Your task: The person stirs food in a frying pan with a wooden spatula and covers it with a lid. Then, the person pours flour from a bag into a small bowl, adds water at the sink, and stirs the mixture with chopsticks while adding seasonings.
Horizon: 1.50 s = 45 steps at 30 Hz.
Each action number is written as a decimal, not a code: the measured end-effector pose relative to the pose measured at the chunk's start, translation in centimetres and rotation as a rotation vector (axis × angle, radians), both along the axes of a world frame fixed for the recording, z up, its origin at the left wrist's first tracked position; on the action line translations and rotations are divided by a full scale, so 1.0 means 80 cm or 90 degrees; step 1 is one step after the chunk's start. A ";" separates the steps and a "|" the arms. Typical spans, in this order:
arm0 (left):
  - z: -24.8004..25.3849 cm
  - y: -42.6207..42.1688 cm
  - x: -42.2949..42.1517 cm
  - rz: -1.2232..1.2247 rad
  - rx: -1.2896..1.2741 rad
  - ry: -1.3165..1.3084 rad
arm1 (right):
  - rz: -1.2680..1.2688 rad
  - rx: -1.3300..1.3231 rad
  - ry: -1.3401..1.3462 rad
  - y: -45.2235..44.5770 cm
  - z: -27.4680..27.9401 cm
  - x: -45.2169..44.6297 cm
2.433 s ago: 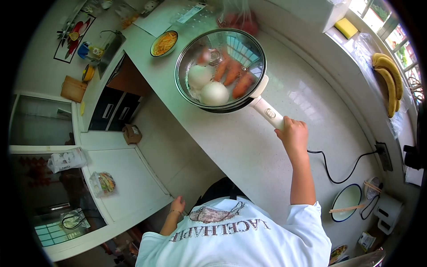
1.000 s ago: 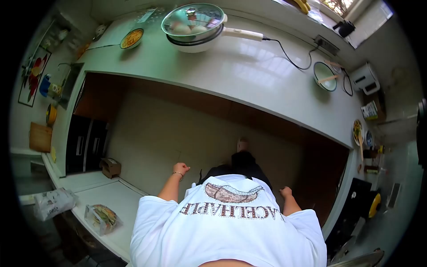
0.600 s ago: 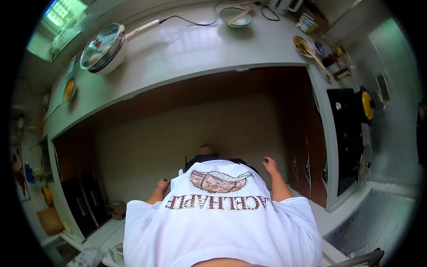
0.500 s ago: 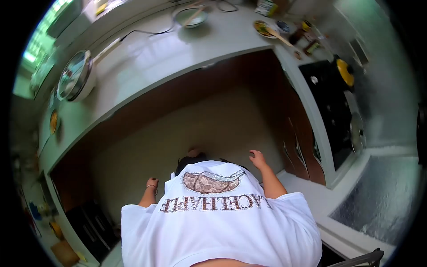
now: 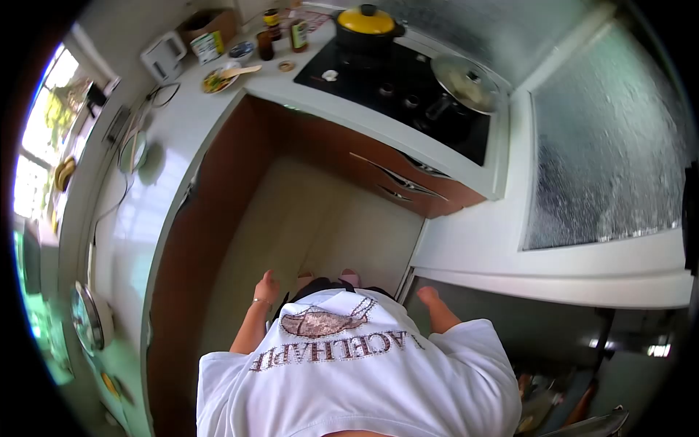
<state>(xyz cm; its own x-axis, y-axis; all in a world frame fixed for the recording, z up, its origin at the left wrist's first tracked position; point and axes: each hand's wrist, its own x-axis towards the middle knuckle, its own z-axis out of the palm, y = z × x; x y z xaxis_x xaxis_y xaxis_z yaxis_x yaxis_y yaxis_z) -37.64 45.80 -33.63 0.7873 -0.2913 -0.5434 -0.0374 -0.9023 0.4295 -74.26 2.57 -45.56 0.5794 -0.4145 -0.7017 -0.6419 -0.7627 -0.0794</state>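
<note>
- Left hand (image 5: pixel 267 287) low in the middle, over the floor (image 5: pixel 291 226); brown cupboard side (image 5: pixel 191 291) near it on the left, not touching; nothing seen in the hand; too small to tell if fingers apart or together;
- Right hand (image 5: pixel 430 295) farther right, near the white frame (image 5: pixel 466 247); nothing seen in it; blurry, so can't tell about its fingers;
- Pan with a clear lid (image 5: pixel 466 84) at the far right, on the black stove (image 5: pixel 342 69); well apart from both hands; right hand nearer;
- Pan handle (image 5: pixel 439 108) seemingly pointing back, near and left;
- Yellow-lidded pot (image 5: pixel 366 20) on the same stove, farther left
</note>
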 end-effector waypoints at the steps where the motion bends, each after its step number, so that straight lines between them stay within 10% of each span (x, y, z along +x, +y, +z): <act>1: -0.007 0.005 0.001 0.002 0.024 0.025 | -0.026 0.000 -0.002 0.012 0.005 -0.006; 9: -0.151 0.167 0.072 -0.102 0.223 0.118 | -0.393 0.070 -0.188 0.097 0.022 0.003; 12: -0.193 0.195 0.095 -0.024 0.072 0.109 | -0.216 -0.009 -0.187 0.096 -0.001 -0.005; 14: -0.069 0.111 0.084 0.109 0.140 0.188 | -0.349 0.116 -0.104 0.082 -0.009 -0.010; 23: -0.083 0.113 0.095 -0.014 -0.040 0.021 | -0.100 -0.046 0.026 0.044 0.032 0.100; 32: -0.181 0.343 0.043 0.376 -0.023 0.239 | -0.215 0.050 -0.290 0.096 0.126 0.399; 39: -0.119 0.271 0.059 0.612 -0.040 0.239 | -0.149 0.153 -0.402 0.103 0.183 0.555; 45: -0.150 0.130 0.167 0.458 -0.062 0.189 | -0.123 0.239 -0.601 0.027 0.217 0.674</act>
<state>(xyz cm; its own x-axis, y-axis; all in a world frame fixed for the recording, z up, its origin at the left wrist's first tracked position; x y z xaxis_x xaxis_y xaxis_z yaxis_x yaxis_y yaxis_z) -24.25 56.21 -45.65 0.6269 0.1779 -0.7585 0.6705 -0.6190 0.4090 -20.30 4.70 -28.19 0.9082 -0.4067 -0.0989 -0.3030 -0.4757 -0.8258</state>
